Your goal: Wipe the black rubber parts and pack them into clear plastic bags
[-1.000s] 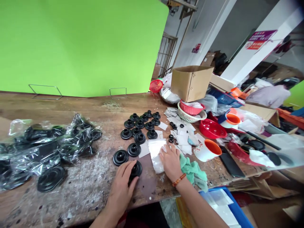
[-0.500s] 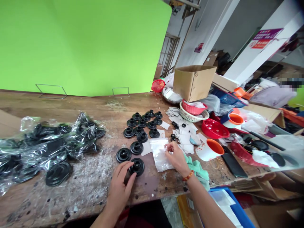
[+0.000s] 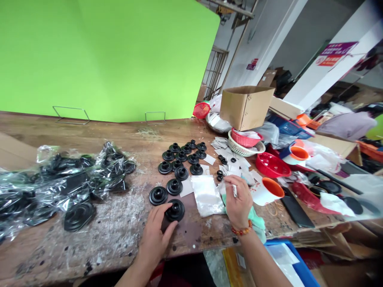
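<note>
My left hand [image 3: 155, 229] has its thumb and fingers on the near-left rim of a black stepped rubber disc [image 3: 176, 211] lying on the workbench. Two similar discs lie just beyond it, and several more form a cluster [image 3: 181, 173] farther back. My right hand [image 3: 239, 201] is raised beside a stack of clear plastic bags [image 3: 206, 195], fingers pinched together. Something thin and translucent seems to be at its fingertips, too faint to make out. Under its wrist lies a green cloth [image 3: 257, 223].
Bagged black rubber parts [image 3: 72, 179] cover the left. White paper cards [image 3: 230, 159] and small black rings lie right of the cluster. Farther right are a white basket [image 3: 243, 150], a red bowl [image 3: 272, 164], an orange-lined cup [image 3: 263, 192] and a phone [image 3: 297, 209]. A cardboard box [image 3: 247, 107] stands behind.
My right hand has moved right, off the stack of plastic bags. My left hand stays at the same black disc. The whole view has shifted slightly.
</note>
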The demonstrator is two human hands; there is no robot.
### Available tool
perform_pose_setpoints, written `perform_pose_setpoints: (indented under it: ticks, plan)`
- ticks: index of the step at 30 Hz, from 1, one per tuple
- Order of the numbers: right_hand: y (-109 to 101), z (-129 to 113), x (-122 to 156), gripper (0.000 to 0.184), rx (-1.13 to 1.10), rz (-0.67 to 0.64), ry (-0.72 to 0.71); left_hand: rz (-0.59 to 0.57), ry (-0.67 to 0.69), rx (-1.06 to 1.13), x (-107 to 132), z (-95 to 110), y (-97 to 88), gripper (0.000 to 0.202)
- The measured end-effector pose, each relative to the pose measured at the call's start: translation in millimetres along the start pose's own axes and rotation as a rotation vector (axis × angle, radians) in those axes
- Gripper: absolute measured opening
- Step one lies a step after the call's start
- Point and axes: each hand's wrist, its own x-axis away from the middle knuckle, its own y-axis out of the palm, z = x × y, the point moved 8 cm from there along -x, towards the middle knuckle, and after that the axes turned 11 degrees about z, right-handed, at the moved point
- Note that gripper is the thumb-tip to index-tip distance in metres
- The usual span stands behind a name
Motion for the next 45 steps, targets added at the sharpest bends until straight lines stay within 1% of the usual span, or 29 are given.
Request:
perform_pose_setpoints:
  ticks: [2, 3, 6, 7, 8, 9, 12, 14, 16, 18, 20, 23, 24, 25, 26, 27, 28, 30, 32, 33, 34, 36, 37, 38, 40, 41, 42, 44, 45]
  plan:
    - [7.2, -14.7, -3.6, 0.016, -0.076, -0.118, 0.033, 0.043, -0.029, 0.048, -5.1, 11.0, -10.3, 0.038]
    - [14.4, -23.5, -2.0, 0.015, -0.122, -0.219, 0.058, 0.057, -0.039, 0.082, -8.1, 19.1, -15.8, 0.041]
    - [42.4, -53.4, 21.4, 0.014, -0.252, -0.627, 0.140, 0.020, -0.070, 0.203, -17.2, 45.0, -25.4, 0.064]
    - [50.0, -61.8, 32.5, 0.014, -0.282, -0.747, 0.173, -0.005, -0.106, 0.242, -20.0, 49.6, -26.1, 0.072]
    - [55.9, -68.5, 42.7, 0.013, -0.305, -0.837, 0.210, -0.028, -0.166, 0.283, -22.5, 50.6, -26.0, 0.075]
    - [60.6, -73.2, 51.4, 0.013, -0.327, -0.900, 0.251, -0.049, -0.249, 0.332, -24.6, 47.8, -24.9, 0.072]
    - [72.0, -77.8, 70.2, 0.007, -0.414, -1.006, 0.429, -0.100, -0.541, 0.499, -27.0, 29.2, -19.6, 0.037]
    - [77.9, -76.8, 77.7, 0.008, -0.494, -1.026, 0.573, -0.110, -0.663, 0.551, -27.6, 18.7, -19.4, 0.025]
    - [82.6, -77.0, 81.9, 0.016, -0.573, -1.013, 0.665, -0.099, -0.693, 0.536, -28.7, 13.4, -22.6, 0.022]
    - [85.7, -78.1, 83.9, 0.023, -0.596, -0.978, 0.662, -0.108, -0.687, 0.503, -27.9, 11.5, -23.3, 0.022]
    - [88.3, -79.0, 88.1, 0.034, -0.550, -0.965, 0.619, -0.105, -0.687, 0.462, -25.2, 8.2, -22.9, 0.027]
    - [91.9, -84.0, 98.1, 0.044, -0.484, -1.013, 0.571, -0.079, -0.666, 0.404, -22.8, 1.2, -23.0, 0.043]
    - [92.1, -87.1, 98.7, 0.043, -0.494, -1.010, 0.557, -0.091, -0.647, 0.395, -22.5, -0.5, -21.9, 0.046]
    - [91.3, -90.1, 96.8, 0.040, -0.519, -0.979, 0.547, -0.121, -0.626, 0.392, -22.3, -1.4, -19.8, 0.047]
    - [89.8, -92.2, 93.5, 0.036, -0.555, -0.928, 0.553, -0.167, -0.608, 0.391, -21.8, -2.2, -16.9, 0.048]
    - [87.9, -92.5, 90.8, 0.030, -0.599, -0.871, 0.589, -0.219, -0.595, 0.393, -21.0, -2.8, -13.8, 0.050]
    - [87.0, -91.0, 91.2, 0.026, -0.653, -0.833, 0.671, -0.273, -0.587, 0.402, -20.0, -3.1, -10.7, 0.051]
    - [88.7, -86.7, 104.5, 0.027, -0.788, -0.835, 0.945, -0.350, -0.574, 0.437, -19.0, -3.1, -6.5, 0.053]
    - [91.3, -87.3, 125.6, 0.034, -0.928, -0.892, 1.221, -0.350, -0.582, 0.499, -19.7, -4.0, -6.7, 0.051]
    - [92.0, -89.1, 134.3, 0.036, -0.983, -0.923, 1.303, -0.329, -0.609, 0.551, -19.7, -5.4, -7.8, 0.048]
    - [92.5, -91.3, 141.5, 0.038, -1.015, -0.965, 1.342, -0.303, -0.654, 0.622, -19.0, -7.3, -9.1, 0.046]
    - [92.4, -94.2, 151.1, 0.035, -1.029, -1.058, 1.346, -0.293, -0.759, 0.817, -15.4, -8.5, -9.9, 0.044]
    - [92.0, -94.2, 152.8, 0.034, -1.025, -1.091, 1.339, -0.329, -0.794, 0.918, -13.3, -6.4, -9.7, 0.044]
    - [91.4, -92.6, 151.2, 0.033, -1.028, -1.094, 1.332, -0.394, -0.806, 0.995, -11.4, -2.7, -9.7, 0.043]
    - [90.2, -86.2, 138.7, 0.034, -1.049, -1.038, 1.292, -0.549, -0.796, 1.053, -8.2, 4.3, -12.2, 0.039]
    - [89.8, -82.6, 129.6, 0.035, -1.050, -1.014, 1.241, -0.608, -0.793, 1.042, -7.3, 5.4, -14.6, 0.036]
    - [89.8, -79.2, 120.4, 0.038, -1.028, -1.010, 1.165, -0.637, -0.793, 1.011, -7.9, 4.3, -17.9, 0.033]
    - [91.6, -70.6, 102.8, 0.037, -0.898, -1.006, 0.961, -0.616, -0.788, 0.899, -13.4, -2.6, -26.8, 0.031]
    - [93.0, -65.2, 94.6, 0.031, -0.796, -0.986, 0.846, -0.591, -0.771, 0.822, -17.5, -6.4, -31.7, 0.031]
